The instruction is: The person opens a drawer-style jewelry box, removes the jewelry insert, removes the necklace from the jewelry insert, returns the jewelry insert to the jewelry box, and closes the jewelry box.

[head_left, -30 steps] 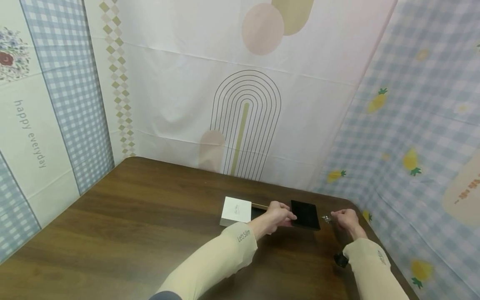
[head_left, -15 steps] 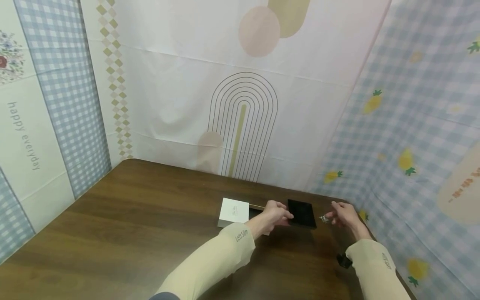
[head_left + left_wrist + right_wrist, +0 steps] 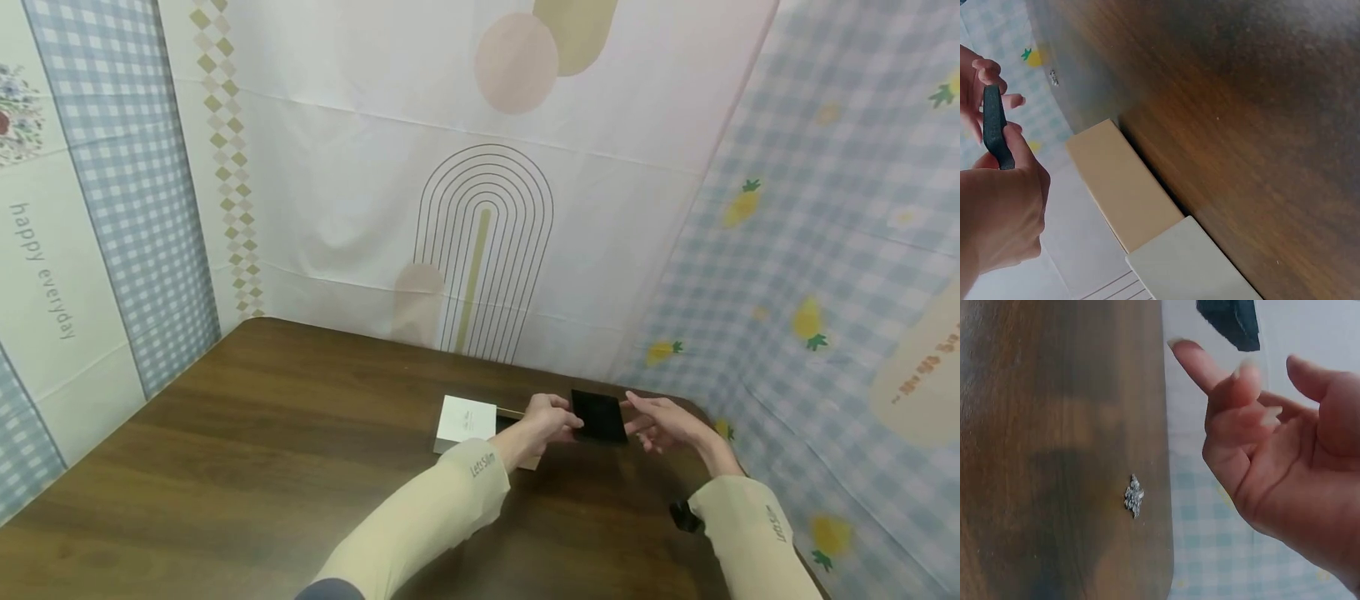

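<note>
My left hand (image 3: 546,419) pinches a thin black square pad (image 3: 600,417) by its near left edge, holding it above the table. In the left wrist view the pad (image 3: 994,122) is seen edge-on, a little bent. My right hand (image 3: 663,422) is at the pad's right edge with its fingers spread loosely; in the right wrist view the dark corner hangs just beyond the fingertips (image 3: 1185,347). A sparkly silver jewellery piece (image 3: 1134,497) lies on the table below the right hand. Left of the pad sits a white box sleeve (image 3: 467,418) with a tan drawer (image 3: 1125,187) pulled partway out.
The brown wooden table (image 3: 300,433) ends close by the right hand, against a blue checked cloth (image 3: 810,250). A white patterned cloth (image 3: 337,208) hangs behind the back edge. A black wrist device (image 3: 684,517) sits at the right cuff.
The right hand has let go of the silver jewellery piece, leaving it on the table, and has moved left to the pad. The left hand keeps hold of the pad, which has risen slightly.
</note>
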A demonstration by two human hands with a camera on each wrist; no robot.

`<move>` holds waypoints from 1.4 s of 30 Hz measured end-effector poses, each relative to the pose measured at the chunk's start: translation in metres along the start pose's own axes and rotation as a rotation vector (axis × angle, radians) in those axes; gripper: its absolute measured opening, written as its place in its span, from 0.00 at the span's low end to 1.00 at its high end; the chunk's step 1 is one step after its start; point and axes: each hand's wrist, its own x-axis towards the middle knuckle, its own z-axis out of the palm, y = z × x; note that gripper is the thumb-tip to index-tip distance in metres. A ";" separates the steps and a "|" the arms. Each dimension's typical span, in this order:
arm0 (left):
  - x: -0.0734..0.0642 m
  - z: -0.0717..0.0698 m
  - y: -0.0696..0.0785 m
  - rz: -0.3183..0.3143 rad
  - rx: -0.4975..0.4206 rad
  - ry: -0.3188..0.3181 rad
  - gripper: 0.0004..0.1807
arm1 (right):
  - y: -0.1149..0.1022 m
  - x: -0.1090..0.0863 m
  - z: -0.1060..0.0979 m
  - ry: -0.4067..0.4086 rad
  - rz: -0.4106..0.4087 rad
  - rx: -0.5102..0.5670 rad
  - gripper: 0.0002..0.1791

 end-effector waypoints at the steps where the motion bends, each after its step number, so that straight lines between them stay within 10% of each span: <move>1: 0.000 0.000 0.000 0.002 -0.002 -0.002 0.21 | -0.001 0.000 0.001 -0.025 0.004 0.014 0.42; 10: 0.002 0.004 0.000 0.007 0.001 0.027 0.22 | -0.001 0.002 0.003 -0.168 -0.051 0.071 0.35; 21: -0.001 0.007 0.002 0.008 0.046 0.054 0.19 | 0.005 0.006 0.003 -0.146 -0.103 0.029 0.18; 33: -0.006 -0.021 0.011 0.286 0.532 0.010 0.32 | 0.006 0.002 0.004 -0.105 -0.080 0.076 0.14; 42: -0.005 -0.072 0.027 0.294 0.987 -0.123 0.47 | 0.006 -0.003 0.001 -0.085 -0.091 0.075 0.14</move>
